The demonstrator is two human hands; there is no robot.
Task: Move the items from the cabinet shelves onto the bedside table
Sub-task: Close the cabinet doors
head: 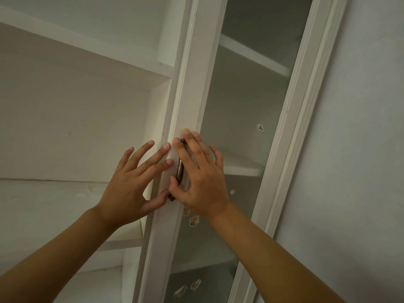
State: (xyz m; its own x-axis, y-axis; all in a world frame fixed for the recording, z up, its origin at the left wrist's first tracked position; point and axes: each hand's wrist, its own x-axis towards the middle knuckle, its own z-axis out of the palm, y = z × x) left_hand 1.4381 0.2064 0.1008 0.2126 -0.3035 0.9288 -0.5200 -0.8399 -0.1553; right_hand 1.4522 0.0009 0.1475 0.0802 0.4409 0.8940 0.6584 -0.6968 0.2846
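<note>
Cabinet door [192,88]: two hands, left hand [131,184] and right hand [201,182], fingers spread flat, one handle [179,171].

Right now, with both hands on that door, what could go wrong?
The left hand has fingertips on the door edge beside the open shelves; they could get pinched if it shuts. The right hand lies flat over the handle, not curled round it, so it might slip.

Dim, flat indoor light with a grey-green cast; source not visible. Soft shadow inside the open shelves [83,132] and under the forearms. Frosted glass door panel [242,119] shows muted contents, no hard glare. Wide-angle lens bends and tilts the door frame [192,88]. Focus acceptable; mild softness at the edges.
</note>
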